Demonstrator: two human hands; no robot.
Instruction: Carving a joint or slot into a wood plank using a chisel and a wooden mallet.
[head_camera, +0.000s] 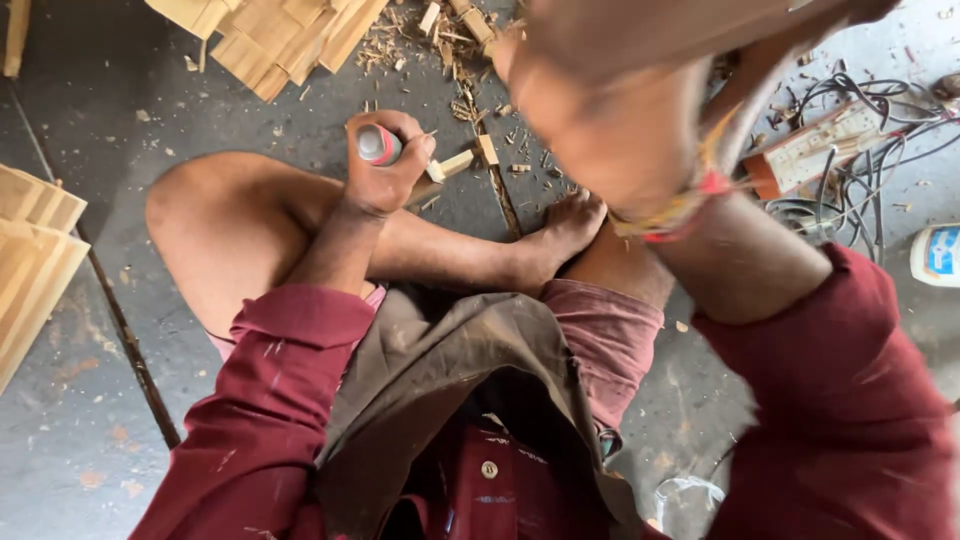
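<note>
I sit cross-legged on a grey concrete floor in a dark red shirt. My left hand (385, 165) is closed around a tool with a red and grey handle (378, 145), held upright over my knee. Its tip points down toward a small light wooden block (458, 162) on the floor, beside a second small block (487, 150). My right hand (610, 120) is raised high, close to the camera and blurred. It grips a brown wooden piece (690, 25) that runs across the top of the view. A bracelet of coloured thread circles that wrist.
Cut wooden slats (275, 35) lie piled at the top left, with chips and shavings (450, 60) scattered beside them. More flat boards (30, 260) rest at the left edge. A power strip (810, 150) with tangled cables sits at right, near a white container (937, 255).
</note>
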